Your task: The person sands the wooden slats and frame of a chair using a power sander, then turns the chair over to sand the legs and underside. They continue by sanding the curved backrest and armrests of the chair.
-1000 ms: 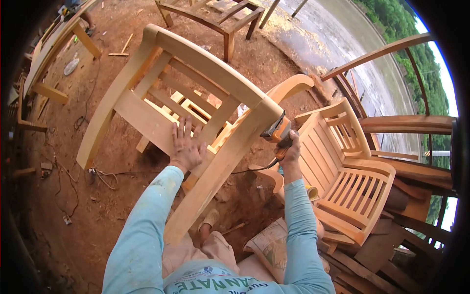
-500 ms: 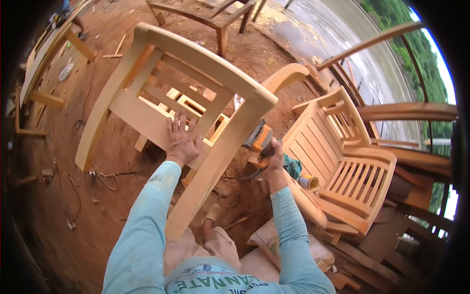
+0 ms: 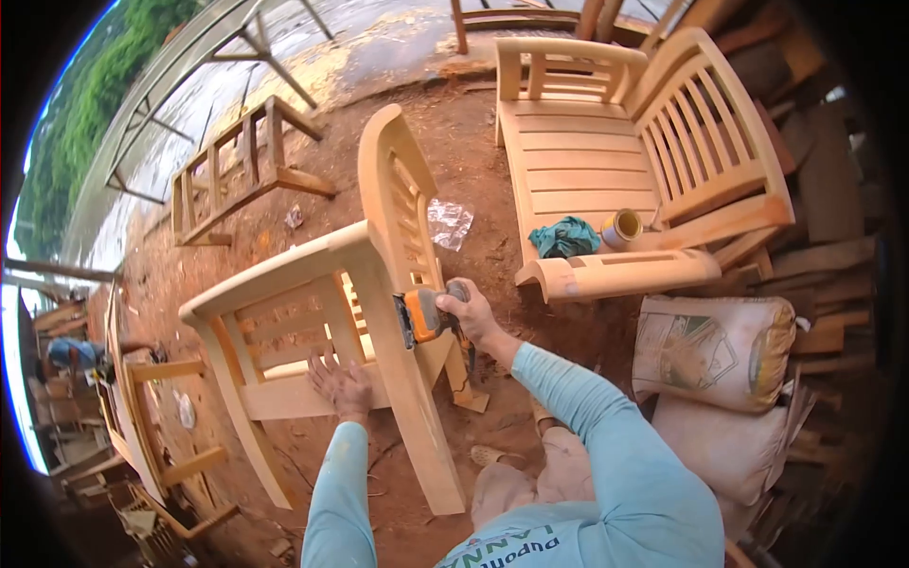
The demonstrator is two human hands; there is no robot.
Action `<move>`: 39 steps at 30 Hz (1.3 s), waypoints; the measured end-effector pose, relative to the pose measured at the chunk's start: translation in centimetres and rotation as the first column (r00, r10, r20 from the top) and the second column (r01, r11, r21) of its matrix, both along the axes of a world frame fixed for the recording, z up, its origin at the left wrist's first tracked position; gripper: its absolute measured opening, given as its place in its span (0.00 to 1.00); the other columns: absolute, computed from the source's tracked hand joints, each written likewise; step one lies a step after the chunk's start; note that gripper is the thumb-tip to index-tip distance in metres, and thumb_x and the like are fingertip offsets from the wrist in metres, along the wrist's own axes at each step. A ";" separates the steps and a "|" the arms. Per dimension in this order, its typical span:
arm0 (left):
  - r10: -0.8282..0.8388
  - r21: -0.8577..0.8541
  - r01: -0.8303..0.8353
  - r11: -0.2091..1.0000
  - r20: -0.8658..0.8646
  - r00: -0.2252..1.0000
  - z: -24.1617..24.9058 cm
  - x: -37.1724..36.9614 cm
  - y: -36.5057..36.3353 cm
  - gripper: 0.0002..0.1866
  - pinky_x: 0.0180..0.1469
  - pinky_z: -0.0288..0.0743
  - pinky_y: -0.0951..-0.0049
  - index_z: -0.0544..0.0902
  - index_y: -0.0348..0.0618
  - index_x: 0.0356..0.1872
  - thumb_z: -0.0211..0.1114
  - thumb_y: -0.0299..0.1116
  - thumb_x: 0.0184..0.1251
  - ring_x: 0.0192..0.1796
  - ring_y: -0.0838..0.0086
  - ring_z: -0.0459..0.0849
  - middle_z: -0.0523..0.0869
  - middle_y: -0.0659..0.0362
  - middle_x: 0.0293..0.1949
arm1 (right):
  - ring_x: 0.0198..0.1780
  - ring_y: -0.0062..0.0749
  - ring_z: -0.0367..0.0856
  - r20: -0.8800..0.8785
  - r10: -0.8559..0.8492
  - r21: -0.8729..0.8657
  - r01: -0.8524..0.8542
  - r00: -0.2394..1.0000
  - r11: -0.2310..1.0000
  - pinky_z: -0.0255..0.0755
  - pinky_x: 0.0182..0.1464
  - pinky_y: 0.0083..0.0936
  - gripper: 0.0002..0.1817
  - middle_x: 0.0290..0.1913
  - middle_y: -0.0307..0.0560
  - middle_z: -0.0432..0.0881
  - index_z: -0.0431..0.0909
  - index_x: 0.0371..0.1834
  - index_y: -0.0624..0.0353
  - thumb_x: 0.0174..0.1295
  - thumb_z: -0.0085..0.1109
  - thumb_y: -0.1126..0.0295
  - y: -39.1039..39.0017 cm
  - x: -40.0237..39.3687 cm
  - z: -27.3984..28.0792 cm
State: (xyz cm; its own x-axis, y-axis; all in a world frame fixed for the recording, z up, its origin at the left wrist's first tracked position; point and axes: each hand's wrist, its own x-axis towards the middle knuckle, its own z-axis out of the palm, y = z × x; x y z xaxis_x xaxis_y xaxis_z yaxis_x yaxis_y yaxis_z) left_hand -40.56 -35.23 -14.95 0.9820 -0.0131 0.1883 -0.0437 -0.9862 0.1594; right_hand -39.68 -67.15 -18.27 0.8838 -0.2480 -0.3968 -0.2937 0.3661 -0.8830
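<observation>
This is an outdoor wood workshop, with an orange-and-black sander (image 3: 428, 315), a pale slatted wooden bench (image 3: 587, 157) and a brown wooden frame (image 3: 232, 209) on red-brown dirt (image 3: 327, 220).

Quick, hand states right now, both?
Left hand: open, fingers spread, laid on the wide wooden rail; no grip on anything visible.
Right hand: closed around the orange-and-black sander.
</observation>
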 end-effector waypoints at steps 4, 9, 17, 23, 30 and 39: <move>0.005 0.017 -0.005 1.000 -0.001 1.000 0.3 -0.5 -0.3 0.37 0.86 0.41 0.36 0.70 0.41 0.77 0.62 0.46 0.70 0.85 0.41 0.56 0.65 0.37 0.80 | 0.50 0.29 0.84 0.052 -0.004 -0.032 0.006 0.999 0.999 0.81 0.57 0.29 0.36 0.50 0.46 0.85 0.79 0.65 0.64 0.60 0.78 0.51 -1.0 4.1 0.6; 0.000 0.020 0.000 1.000 -0.005 1.000 0.7 -0.5 -0.5 0.37 0.87 0.41 0.37 0.69 0.41 0.78 0.61 0.45 0.71 0.86 0.41 0.56 0.63 0.37 0.82 | 0.51 0.31 0.86 0.101 0.001 0.019 -0.003 0.995 1.000 0.83 0.56 0.29 0.37 0.52 0.50 0.86 0.78 0.66 0.65 0.60 0.78 0.52 -2.3 8.7 1.2; 0.009 0.072 -0.009 0.997 -0.002 1.000 0.9 -0.6 -0.7 0.35 0.86 0.43 0.41 0.68 0.39 0.77 0.58 0.46 0.74 0.85 0.43 0.57 0.64 0.39 0.82 | 0.53 0.32 0.84 0.232 0.023 0.042 -0.033 0.972 0.999 0.81 0.58 0.28 0.42 0.54 0.48 0.82 0.71 0.72 0.67 0.61 0.76 0.51 -4.2 14.7 6.6; 0.011 -0.003 -0.011 1.000 -0.039 0.999 1.3 -0.6 -0.8 0.35 0.86 0.42 0.36 0.69 0.39 0.77 0.60 0.46 0.73 0.86 0.40 0.55 0.63 0.38 0.82 | 0.51 0.30 0.83 0.269 0.035 -0.056 -0.020 0.962 0.998 0.81 0.55 0.27 0.38 0.52 0.46 0.81 0.73 0.69 0.65 0.62 0.77 0.55 -4.3 14.6 7.4; -0.005 0.019 0.005 1.000 -0.012 1.000 0.8 -0.6 -0.3 0.34 0.85 0.44 0.36 0.69 0.42 0.77 0.60 0.45 0.74 0.85 0.40 0.56 0.63 0.38 0.82 | 0.55 0.37 0.85 0.133 0.030 -0.043 -0.024 0.991 0.999 0.82 0.59 0.30 0.40 0.53 0.52 0.85 0.77 0.67 0.64 0.58 0.77 0.47 -3.1 9.5 4.5; -0.013 0.007 0.013 1.000 0.002 1.000 0.6 -0.5 -0.3 0.34 0.85 0.44 0.37 0.70 0.42 0.77 0.61 0.46 0.73 0.84 0.39 0.57 0.64 0.38 0.81 | 0.52 0.32 0.84 -0.011 0.024 -0.008 -0.024 1.000 1.000 0.79 0.59 0.31 0.39 0.50 0.47 0.85 0.77 0.66 0.62 0.59 0.76 0.47 0.4 -1.2 -0.7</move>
State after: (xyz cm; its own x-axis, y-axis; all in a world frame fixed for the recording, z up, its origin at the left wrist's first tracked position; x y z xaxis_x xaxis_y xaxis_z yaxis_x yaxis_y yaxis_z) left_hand -41.08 -35.54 -14.34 0.9813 -0.0269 0.1906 -0.0567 -0.9866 0.1528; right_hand -40.84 -66.79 -18.99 0.8849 -0.2303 -0.4048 -0.3121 0.3518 -0.8825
